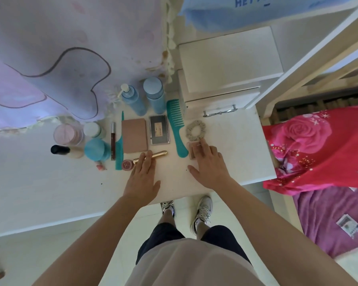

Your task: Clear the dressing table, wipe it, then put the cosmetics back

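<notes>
Left hand [142, 179] presses tube [161, 154], right hand [210, 165] box [190, 152]; fingers [147, 163] flat, gripping nothing. Probably putting back; next, square both into rows.

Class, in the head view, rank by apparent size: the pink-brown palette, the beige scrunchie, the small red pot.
Largest: pink-brown palette.
Next: beige scrunchie.
Smallest: small red pot.
All lie similarly far from the camera.

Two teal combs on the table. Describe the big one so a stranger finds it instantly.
On the white dressing table, near the drawer box, the wide-tooth comb lies between a silver case and a beige scrunchie. Unlike the thin tail comb, it has thick, widely spaced teeth.
</notes>
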`<action>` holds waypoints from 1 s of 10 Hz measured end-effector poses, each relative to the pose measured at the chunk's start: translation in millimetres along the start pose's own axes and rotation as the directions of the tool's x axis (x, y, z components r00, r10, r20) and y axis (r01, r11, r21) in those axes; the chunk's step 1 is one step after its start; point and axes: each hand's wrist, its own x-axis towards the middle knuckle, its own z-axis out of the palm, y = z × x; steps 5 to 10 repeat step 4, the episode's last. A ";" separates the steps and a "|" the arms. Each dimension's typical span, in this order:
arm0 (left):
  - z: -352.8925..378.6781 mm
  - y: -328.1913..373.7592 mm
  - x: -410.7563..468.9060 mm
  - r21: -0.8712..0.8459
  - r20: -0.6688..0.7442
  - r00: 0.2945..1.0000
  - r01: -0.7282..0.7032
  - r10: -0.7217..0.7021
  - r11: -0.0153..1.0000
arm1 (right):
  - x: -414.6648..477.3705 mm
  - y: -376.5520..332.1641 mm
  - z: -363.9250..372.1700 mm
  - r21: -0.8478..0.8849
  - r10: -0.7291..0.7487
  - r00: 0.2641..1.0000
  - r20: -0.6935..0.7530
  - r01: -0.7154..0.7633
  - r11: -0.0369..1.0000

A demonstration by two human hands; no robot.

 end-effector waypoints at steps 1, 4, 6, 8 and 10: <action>-4.5 -6.0 4.6 0.004 0.026 0.999 -0.031 0.031 1.000 | 4.6 -0.8 -0.9 -0.008 -0.009 1.000 0.015 0.009 1.000; -43.3 -6.3 -4.8 0.028 0.096 0.990 -0.103 0.100 0.994 | -9.5 5.3 -43.1 0.113 0.014 0.997 0.070 -0.022 0.993; -43.3 -6.3 -4.8 0.028 0.096 0.990 -0.103 0.100 0.994 | -9.5 5.3 -43.1 0.113 0.014 0.997 0.070 -0.022 0.993; -43.3 -6.3 -4.8 0.028 0.096 0.990 -0.103 0.100 0.994 | -9.5 5.3 -43.1 0.113 0.014 0.997 0.070 -0.022 0.993; -43.3 -6.3 -4.8 0.028 0.096 0.990 -0.103 0.100 0.994 | -9.5 5.3 -43.1 0.113 0.014 0.997 0.070 -0.022 0.993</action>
